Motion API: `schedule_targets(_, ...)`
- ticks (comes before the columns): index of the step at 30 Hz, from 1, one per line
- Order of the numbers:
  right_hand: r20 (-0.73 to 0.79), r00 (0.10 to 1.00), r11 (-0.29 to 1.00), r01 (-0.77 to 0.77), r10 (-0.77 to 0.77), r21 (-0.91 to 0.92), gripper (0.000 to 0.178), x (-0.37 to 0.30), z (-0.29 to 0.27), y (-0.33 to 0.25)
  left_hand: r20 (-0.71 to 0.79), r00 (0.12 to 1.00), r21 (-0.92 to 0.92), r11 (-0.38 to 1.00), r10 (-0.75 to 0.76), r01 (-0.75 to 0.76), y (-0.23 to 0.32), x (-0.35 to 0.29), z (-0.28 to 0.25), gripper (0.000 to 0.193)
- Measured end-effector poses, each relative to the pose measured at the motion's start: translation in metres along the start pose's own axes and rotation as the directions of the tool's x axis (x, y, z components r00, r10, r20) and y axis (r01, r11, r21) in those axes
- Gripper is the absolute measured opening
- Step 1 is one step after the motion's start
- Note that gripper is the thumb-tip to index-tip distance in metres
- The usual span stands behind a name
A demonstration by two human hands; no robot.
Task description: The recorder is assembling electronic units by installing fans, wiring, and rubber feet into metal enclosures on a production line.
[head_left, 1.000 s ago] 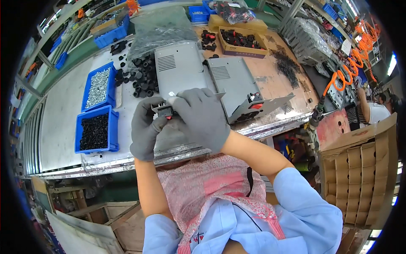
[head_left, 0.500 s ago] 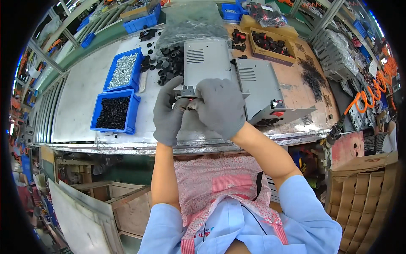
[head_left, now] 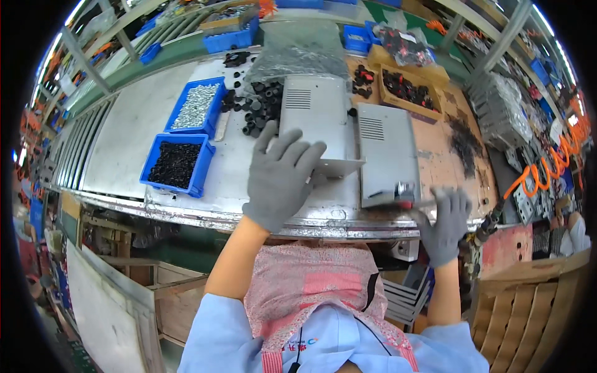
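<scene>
Left hand pose: your left hand in its grey knit glove is raised above the front of the table, wrist below and fingertips pointing up and away from you.
Left hand state: wide open, fingers spread and slightly curled; nothing shows in its grasp.
Right hand pose: your right hand in a matching grey glove is at the table's front edge, beside the near right corner of the right panel, forearm coming almost straight up from below.
Right hand state: partly open, thumb apart from the raised fingers, with the panel's near edge reaching toward the gap; whether it grips that edge, you cannot tell from here.
Right panel: a flat grey sheet-metal panel with a block of parallel slots lies on the table, slots at its far end, its near edge bent up.
Switch on it: a small black part with a red face sits at that near edge, close to your right thumb, its details blurred.
Left panel: a similar grey slotted metal panel lies just beside it, its bent near flange standing up beside your left fingers.
Caps: a heap of round black plastic caps lies along the left panel's left side.
</scene>
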State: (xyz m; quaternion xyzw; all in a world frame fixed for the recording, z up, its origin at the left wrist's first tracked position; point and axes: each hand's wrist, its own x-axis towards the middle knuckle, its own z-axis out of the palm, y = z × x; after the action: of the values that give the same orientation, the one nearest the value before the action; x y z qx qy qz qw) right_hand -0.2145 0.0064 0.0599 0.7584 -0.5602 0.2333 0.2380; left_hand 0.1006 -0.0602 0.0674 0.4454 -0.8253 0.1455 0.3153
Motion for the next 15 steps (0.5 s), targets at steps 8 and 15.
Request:
schedule_targets(8,-0.078,0.994,0.995,0.075,-0.071,0.060,0.027,-0.047,0.005,0.003,-0.182,0.977,-0.178,0.981,-0.109,0.076,-0.040,0.008,-0.023,0.022)
schedule_targets(15,-0.143,0.975,0.976,0.185,-0.168,0.112,0.020,-0.034,-0.001,0.015,-0.044,0.593,-0.748,0.420,-0.804,0.514,-0.101,-0.030,-0.151,0.042)
